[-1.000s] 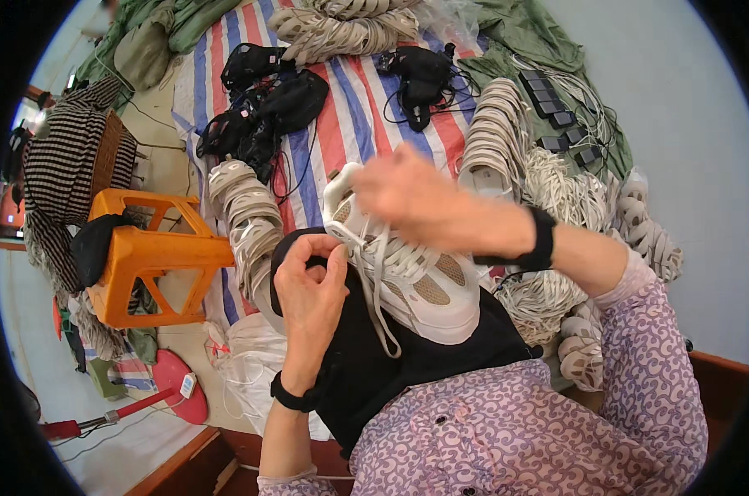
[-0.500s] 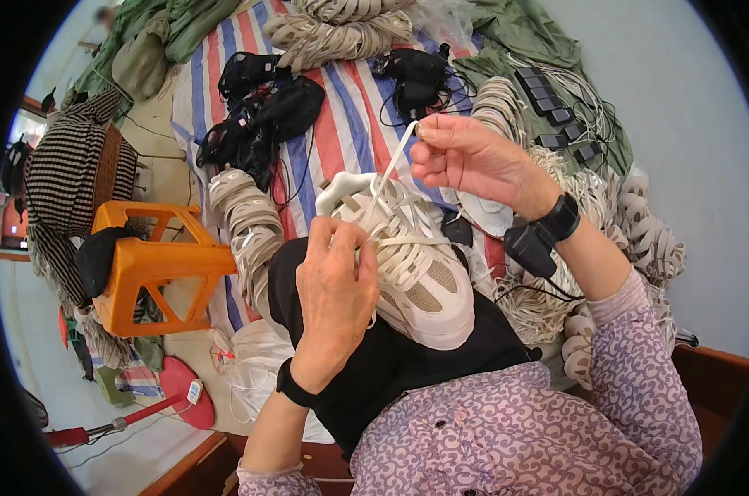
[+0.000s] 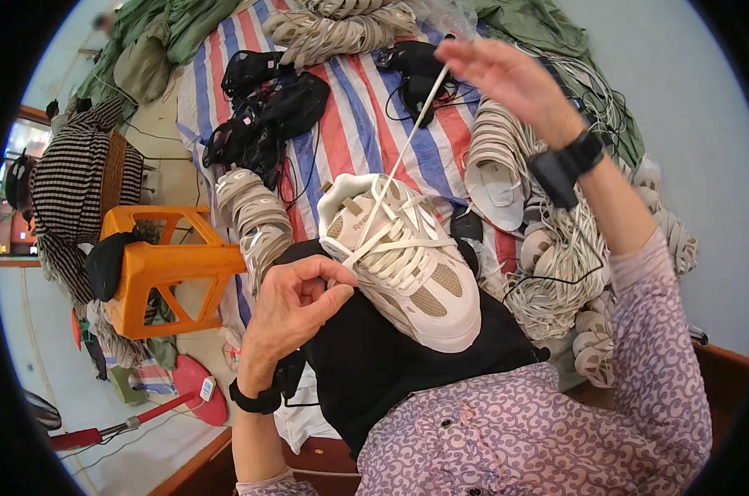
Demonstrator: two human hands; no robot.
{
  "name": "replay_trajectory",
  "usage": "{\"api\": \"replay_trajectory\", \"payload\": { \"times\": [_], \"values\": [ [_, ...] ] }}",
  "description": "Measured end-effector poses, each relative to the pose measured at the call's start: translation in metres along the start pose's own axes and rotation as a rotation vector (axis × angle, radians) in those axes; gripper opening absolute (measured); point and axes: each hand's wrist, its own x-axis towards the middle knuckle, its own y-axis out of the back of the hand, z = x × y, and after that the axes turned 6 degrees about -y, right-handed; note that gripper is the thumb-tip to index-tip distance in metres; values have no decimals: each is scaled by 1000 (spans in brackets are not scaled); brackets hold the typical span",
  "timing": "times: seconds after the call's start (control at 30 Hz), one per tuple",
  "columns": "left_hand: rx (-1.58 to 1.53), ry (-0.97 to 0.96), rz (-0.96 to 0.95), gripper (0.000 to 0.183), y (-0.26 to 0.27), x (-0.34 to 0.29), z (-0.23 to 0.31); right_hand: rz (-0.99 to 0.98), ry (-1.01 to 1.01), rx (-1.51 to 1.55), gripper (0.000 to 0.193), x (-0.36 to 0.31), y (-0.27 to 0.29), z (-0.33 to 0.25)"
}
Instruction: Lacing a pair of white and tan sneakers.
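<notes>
I see a white and beige sneaker (image 3: 403, 260) on a black cloth (image 3: 391, 372) over the lap, toe pointing toward the person, heel end away. It's my landmark for all else.

R hand (image 3: 507, 78) is raised well above and beyond the sneaker's heel, fingers pinched on the end of a white lace (image 3: 403, 157) that runs taut and straight down to the upper eyelets. Black wrist device (image 3: 566, 165) on that arm, thin black cable hanging off it.

L hand (image 3: 296, 302) sits just beside the sneaker's left flank, touching it near the eyelets. Fingers curled in, thumb against forefinger, pinching there; can't tell if it's lace or the shoe's edge between them. Black band (image 3: 254, 401) on that wrist.

Rest, all rel. to the sneaker:
- under and beyond it: striped red/blue/white sheet (image 3: 349, 124)
- left of it: orange plastic stool (image 3: 163, 264), tipped on its side, w/ dark cloth on it
- betw. stool and sneaker: stack of pale shoe uppers (image 3: 254, 219)
- right of it: more stacked pale uppers (image 3: 494, 157) and a heap of white laces (image 3: 556, 273)
- beyond it, on the sheet: black tangled gear w/ cables (image 3: 263, 107)
- far lower left: red fan base (image 3: 201, 388) on the floor
</notes>
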Motion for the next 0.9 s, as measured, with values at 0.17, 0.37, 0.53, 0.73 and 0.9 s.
{"api": "replay_trajectory", "payload": {
  "times": [0.17, 0.37, 0.53, 0.73, 0.9],
  "values": [
    [-26, -201, 8, 11, -4, 14, -10, -14, 80, -358, 32, 46, 38, -76],
    [354, -461, 364, 15, -29, 21, -1, 112, 298, -257, 2, 76, 25, -72],
    [572, -593, 375, 17, -45, 43, -2, 23, 53, -630, 23, 14, -11, -12],
    [738, -472, 381, 14, -59, 62, 0, 14, -313, -514, 14, -80, -84, 88],
    [555, -351, 319, 16, -51, 75, 0, 183, -325, -311, 12, -94, -97, 110]
  ]
}}
